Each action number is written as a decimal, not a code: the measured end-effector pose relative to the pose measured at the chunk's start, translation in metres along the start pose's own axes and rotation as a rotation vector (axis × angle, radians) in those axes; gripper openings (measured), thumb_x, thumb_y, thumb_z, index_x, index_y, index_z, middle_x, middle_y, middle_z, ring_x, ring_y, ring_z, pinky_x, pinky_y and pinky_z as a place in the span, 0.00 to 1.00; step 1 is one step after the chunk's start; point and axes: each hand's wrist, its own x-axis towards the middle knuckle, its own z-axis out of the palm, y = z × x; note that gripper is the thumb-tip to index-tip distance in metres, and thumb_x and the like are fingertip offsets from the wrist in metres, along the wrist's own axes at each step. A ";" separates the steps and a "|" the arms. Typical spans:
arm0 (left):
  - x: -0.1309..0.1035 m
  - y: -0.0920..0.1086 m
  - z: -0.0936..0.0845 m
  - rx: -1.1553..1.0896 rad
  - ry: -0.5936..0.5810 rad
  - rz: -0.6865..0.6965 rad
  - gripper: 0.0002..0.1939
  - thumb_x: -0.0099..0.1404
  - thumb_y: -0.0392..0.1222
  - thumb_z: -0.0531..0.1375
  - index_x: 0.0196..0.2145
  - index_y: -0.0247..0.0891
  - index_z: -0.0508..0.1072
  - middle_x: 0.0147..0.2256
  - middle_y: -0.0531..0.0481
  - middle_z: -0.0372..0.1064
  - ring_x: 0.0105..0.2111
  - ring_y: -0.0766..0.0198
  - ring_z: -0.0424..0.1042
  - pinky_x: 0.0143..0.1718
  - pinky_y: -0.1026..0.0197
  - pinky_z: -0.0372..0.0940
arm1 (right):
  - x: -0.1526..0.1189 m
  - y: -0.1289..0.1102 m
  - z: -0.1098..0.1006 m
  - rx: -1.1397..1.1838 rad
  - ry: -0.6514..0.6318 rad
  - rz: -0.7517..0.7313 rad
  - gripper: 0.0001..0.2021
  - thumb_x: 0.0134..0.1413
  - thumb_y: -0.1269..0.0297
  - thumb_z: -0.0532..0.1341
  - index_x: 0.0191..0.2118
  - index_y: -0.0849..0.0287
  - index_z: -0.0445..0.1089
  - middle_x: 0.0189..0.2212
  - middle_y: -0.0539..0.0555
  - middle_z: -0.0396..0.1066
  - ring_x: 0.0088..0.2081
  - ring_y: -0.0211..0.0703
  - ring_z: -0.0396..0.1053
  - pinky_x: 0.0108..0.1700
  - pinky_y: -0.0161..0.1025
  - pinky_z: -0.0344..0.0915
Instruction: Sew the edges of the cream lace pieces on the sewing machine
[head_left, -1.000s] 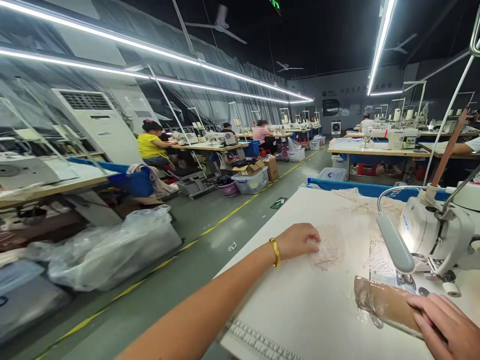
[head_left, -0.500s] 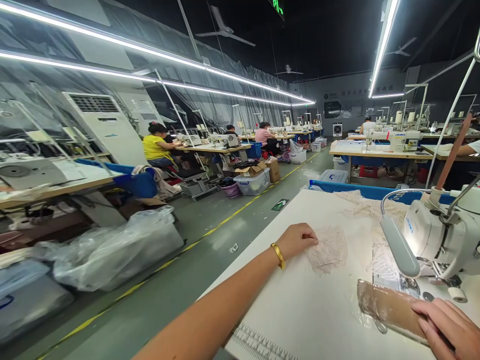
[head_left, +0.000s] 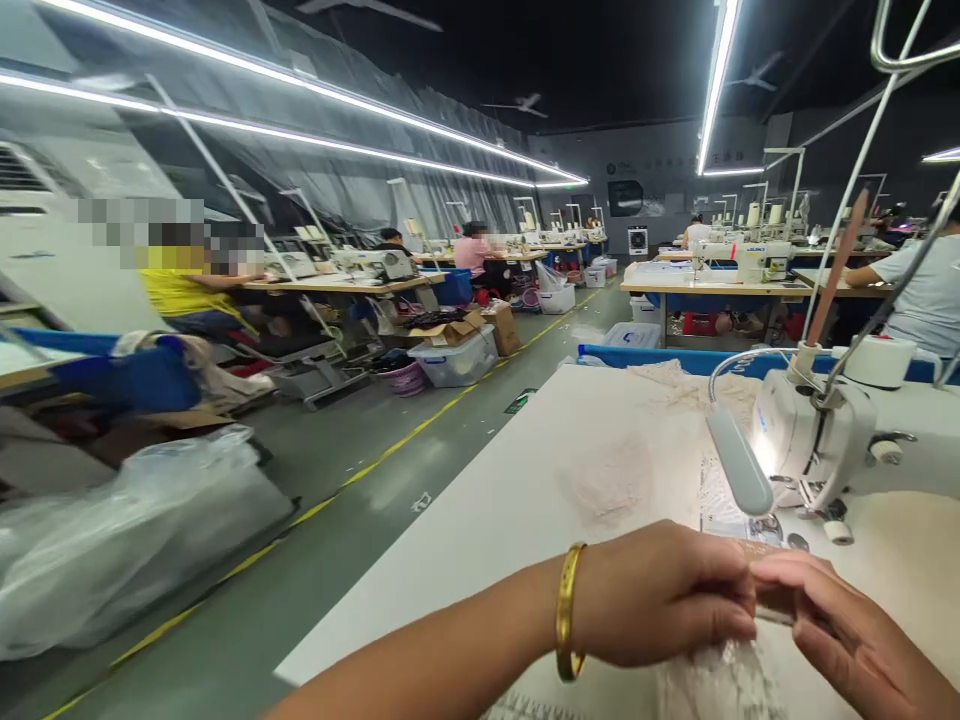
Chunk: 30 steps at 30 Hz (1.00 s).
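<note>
My left hand (head_left: pixel 675 595), with a gold bangle on the wrist, is closed at the end of a flat brown strip in clear plastic (head_left: pixel 776 613). My right hand (head_left: pixel 855 625) grips the same strip from the other side, and the two hands meet over it. Most of the strip is hidden by fingers. Below my left hand shows a whitish crinkled material (head_left: pixel 720 685); whether it is plastic or lace I cannot tell. A pale pink lace piece (head_left: pixel 611 480) lies flat on the white table (head_left: pixel 480 540), beyond my left hand.
A white sewing machine (head_left: pixel 817 430) with a grey lamp (head_left: pixel 739 460) stands at the right. More lace (head_left: pixel 675 385) lies by the blue trough (head_left: pixel 660 354) along the far table edge. A printed ruler (head_left: pixel 536 708) marks the near edge. Co-workers sit at machines farther off.
My left hand has let go of the pink lace piece and come across to the brown strip beside my right hand. The strip has moved closer and the view has turned right.
</note>
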 end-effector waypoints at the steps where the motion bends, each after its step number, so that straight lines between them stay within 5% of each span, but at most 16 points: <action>1: 0.009 -0.002 0.007 -0.016 -0.002 0.025 0.07 0.68 0.43 0.61 0.32 0.41 0.71 0.29 0.55 0.69 0.30 0.65 0.67 0.35 0.64 0.63 | 0.001 -0.009 -0.003 0.105 -0.055 0.037 0.21 0.72 0.46 0.53 0.61 0.47 0.71 0.55 0.59 0.73 0.53 0.56 0.73 0.54 0.48 0.74; 4: 0.035 -0.018 0.022 -0.028 0.079 0.030 0.10 0.67 0.43 0.61 0.29 0.39 0.69 0.28 0.55 0.67 0.30 0.65 0.64 0.33 0.63 0.60 | 0.006 -0.025 -0.005 0.310 -0.089 0.119 0.25 0.70 0.38 0.53 0.56 0.49 0.72 0.50 0.57 0.72 0.47 0.52 0.71 0.50 0.46 0.72; 9: 0.053 -0.039 0.027 -0.103 0.155 -0.070 0.13 0.68 0.50 0.60 0.33 0.38 0.74 0.29 0.54 0.67 0.31 0.64 0.63 0.33 0.62 0.58 | 0.015 -0.022 0.000 0.267 0.046 0.293 0.14 0.67 0.49 0.60 0.39 0.55 0.72 0.38 0.53 0.69 0.42 0.49 0.67 0.44 0.43 0.65; 14: 0.050 -0.042 0.026 -0.178 0.150 -0.177 0.17 0.61 0.56 0.67 0.36 0.38 0.77 0.27 0.55 0.65 0.30 0.64 0.61 0.31 0.62 0.56 | 0.016 -0.023 0.001 0.301 0.078 0.338 0.11 0.67 0.53 0.61 0.39 0.55 0.72 0.36 0.51 0.67 0.40 0.47 0.65 0.42 0.41 0.63; 21: 0.052 -0.043 0.027 -0.132 0.190 -0.194 0.16 0.64 0.55 0.63 0.30 0.39 0.77 0.30 0.52 0.73 0.33 0.61 0.67 0.36 0.61 0.61 | 0.018 -0.027 -0.001 0.317 0.091 0.353 0.07 0.63 0.59 0.64 0.38 0.56 0.70 0.30 0.46 0.61 0.33 0.40 0.60 0.35 0.37 0.58; 30: 0.050 -0.041 0.025 -0.125 0.211 -0.258 0.18 0.62 0.58 0.63 0.29 0.39 0.74 0.28 0.53 0.70 0.31 0.61 0.65 0.34 0.61 0.60 | 0.018 -0.029 -0.005 0.425 0.106 0.336 0.10 0.66 0.55 0.62 0.37 0.55 0.66 0.27 0.44 0.56 0.30 0.39 0.55 0.33 0.36 0.53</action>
